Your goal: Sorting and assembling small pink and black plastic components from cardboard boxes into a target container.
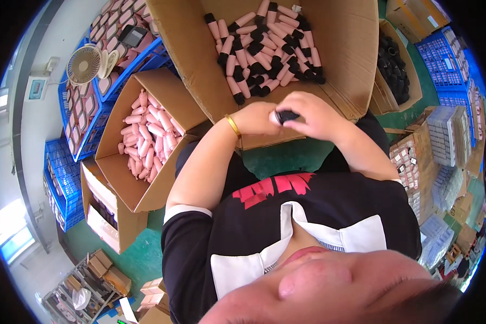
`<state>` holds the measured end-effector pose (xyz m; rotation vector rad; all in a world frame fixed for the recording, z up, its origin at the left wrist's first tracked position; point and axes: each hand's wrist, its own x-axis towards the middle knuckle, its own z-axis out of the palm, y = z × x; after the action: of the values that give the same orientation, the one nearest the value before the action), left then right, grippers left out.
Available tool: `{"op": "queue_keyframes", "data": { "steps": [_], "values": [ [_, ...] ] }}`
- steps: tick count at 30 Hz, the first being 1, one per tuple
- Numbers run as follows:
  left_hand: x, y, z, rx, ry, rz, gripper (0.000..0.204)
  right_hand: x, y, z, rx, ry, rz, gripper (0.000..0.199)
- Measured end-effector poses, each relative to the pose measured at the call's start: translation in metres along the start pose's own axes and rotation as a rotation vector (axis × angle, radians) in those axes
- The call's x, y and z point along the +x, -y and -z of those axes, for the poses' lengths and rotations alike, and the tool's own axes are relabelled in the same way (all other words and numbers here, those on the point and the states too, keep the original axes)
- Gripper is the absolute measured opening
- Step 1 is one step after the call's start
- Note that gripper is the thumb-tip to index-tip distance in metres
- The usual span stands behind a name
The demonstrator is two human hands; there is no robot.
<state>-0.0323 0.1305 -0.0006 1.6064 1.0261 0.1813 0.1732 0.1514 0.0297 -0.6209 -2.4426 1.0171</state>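
Observation:
My right hand (314, 117) is closed around a black cap (287, 116) with a pale edge. Fingers of my left hand (256, 119), which has a gold bracelet (233, 126) at the wrist, press against the pale end; whatever sits inside that hand is hidden. Both hands meet over the near edge of a large cardboard box (337, 54). Inside it lie many pink bottle-shaped pieces with black ends (270, 48). To the left, a tilted cardboard box (113, 170) holds plain pink pieces (148, 135) without black ends.
Black parts (391, 70) fill a box at the right. Blue crates (97, 121) with pink-and-black pieces and a fan (84, 65) stand at far left. More blue crates (443, 59) and clear trays (449, 135) stack at far right. Another carton (121, 229) sits below the left box.

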Motion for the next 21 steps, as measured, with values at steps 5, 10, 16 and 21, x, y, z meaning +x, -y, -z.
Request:
{"op": "queue_keyframes", "data": {
  "steps": [5,10,16,21],
  "values": [
    [0.023,0.017,-0.026,0.405,-0.374,0.096,0.024,0.003,-0.039,-0.038,0.676,-0.038,-0.797,0.037],
    [0.019,-0.002,-0.018,0.403,-0.292,0.192,0.025,0.008,-0.042,-0.044,0.416,-0.084,-0.888,0.04],
    [-0.008,-0.019,0.014,-0.452,0.356,0.178,0.019,0.003,-0.011,-0.016,0.093,-0.1,0.007,0.02],
    [-0.016,-0.015,0.017,-0.618,0.468,0.138,0.019,0.001,0.012,-0.002,-0.095,-0.067,0.196,0.035]
  ]
}}
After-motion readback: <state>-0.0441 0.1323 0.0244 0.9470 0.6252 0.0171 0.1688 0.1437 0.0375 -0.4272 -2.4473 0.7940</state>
